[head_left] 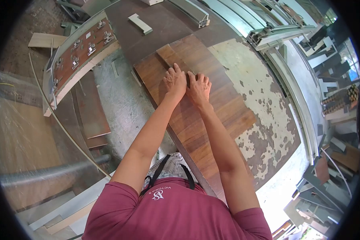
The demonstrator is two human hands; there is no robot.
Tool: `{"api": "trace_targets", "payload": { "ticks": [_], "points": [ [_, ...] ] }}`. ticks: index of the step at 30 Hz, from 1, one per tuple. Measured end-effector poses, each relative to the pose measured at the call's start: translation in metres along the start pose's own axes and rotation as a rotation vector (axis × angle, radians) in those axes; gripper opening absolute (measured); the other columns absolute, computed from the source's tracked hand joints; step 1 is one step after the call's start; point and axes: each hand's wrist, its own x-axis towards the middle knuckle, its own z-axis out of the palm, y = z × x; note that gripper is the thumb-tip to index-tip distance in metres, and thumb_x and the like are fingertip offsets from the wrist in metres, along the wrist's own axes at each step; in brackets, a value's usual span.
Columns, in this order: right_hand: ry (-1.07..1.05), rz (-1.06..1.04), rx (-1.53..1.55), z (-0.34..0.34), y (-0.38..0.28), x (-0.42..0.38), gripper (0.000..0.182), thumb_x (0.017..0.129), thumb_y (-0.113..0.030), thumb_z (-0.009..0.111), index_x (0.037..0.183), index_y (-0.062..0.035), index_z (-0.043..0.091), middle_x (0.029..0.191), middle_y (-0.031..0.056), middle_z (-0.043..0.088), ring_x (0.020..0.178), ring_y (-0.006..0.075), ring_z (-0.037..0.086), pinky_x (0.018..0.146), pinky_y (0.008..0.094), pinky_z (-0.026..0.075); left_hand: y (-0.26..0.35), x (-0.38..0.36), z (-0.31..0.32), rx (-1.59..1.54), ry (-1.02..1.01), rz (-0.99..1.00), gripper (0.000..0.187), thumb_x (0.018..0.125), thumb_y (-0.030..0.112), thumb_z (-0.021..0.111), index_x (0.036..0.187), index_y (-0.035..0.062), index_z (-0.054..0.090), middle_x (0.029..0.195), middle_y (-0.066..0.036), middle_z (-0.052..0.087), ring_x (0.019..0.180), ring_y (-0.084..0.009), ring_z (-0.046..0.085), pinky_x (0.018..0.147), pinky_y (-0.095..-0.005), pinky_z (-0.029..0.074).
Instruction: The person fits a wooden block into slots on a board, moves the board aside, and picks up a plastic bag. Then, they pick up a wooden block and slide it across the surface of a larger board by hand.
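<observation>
A brown wood-grain panel point(224, 108) lies on the worktable in front of me. On its far left part rests a short, narrow wooden strip point(167, 55) of similar colour. My left hand point(175, 83) is on the strip's near side, its fingers bent and closed on it. Close beside it, my right hand point(199, 87) has curled fingers at the same strip, thumb toward the left hand. The near end of the strip is hidden under both hands.
The tabletop point(256, 88) has a peeling, patchy surface. A small notched offcut point(140, 24) and a metal profile point(192, 14) lie at the far side. Left stands a curved board with metal clamps point(91, 49). Long rails point(294, 108) run along the right; stacked offcuts lie beyond.
</observation>
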Motion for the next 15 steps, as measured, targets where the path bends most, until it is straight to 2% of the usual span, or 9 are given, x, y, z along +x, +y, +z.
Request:
{"api": "trace_targets", "payload": {
  "ticks": [3,7,10,15],
  "points": [
    [0.004,-0.02,0.019,-0.022,0.01,-0.034,0.052,0.078,-0.031,0.064,0.127,-0.0186,0.05,0.117,0.0122,0.05,0.108,0.0308,0.046,0.09,0.0429,0.036,0.012,-0.037,-0.003,-0.052,-0.028,0.021,0.056,0.092,0.03,0.049,0.135,-0.0031,0.035,0.116,-0.024,0.05,0.108,-0.0387,0.049,0.089,-0.0516,0.04],
    [0.029,-0.011,0.018,-0.076,0.036,-0.122,0.05,0.078,-0.031,0.065,0.126,-0.0199,0.053,0.118,0.0113,0.05,0.107,0.0308,0.047,0.09,0.0434,0.037,0.047,-0.134,-0.022,-0.015,-0.135,0.108,0.067,0.089,0.032,0.054,0.139,-0.0028,0.027,0.113,-0.024,0.051,0.106,-0.0384,0.051,0.087,-0.0518,0.041],
    [0.001,0.035,0.007,-0.119,0.055,-0.189,0.056,0.074,-0.028,0.069,0.127,-0.0198,0.052,0.119,0.0108,0.048,0.109,0.0306,0.046,0.093,0.0444,0.036,0.071,-0.202,-0.026,-0.061,-0.166,0.193,0.072,0.088,0.033,0.056,0.142,-0.0012,0.022,0.111,-0.023,0.051,0.104,-0.0385,0.052,0.085,-0.0517,0.041],
    [0.003,0.121,-0.034,-0.163,0.074,-0.272,0.06,0.073,-0.027,0.072,0.128,-0.0203,0.052,0.119,0.0104,0.047,0.11,0.0304,0.044,0.093,0.0441,0.037,0.101,-0.278,-0.034,-0.077,-0.288,0.364,0.069,0.088,0.033,0.056,0.141,-0.0005,0.026,0.105,-0.021,0.052,0.097,-0.0367,0.053,0.08,-0.0493,0.042]
  ]
}}
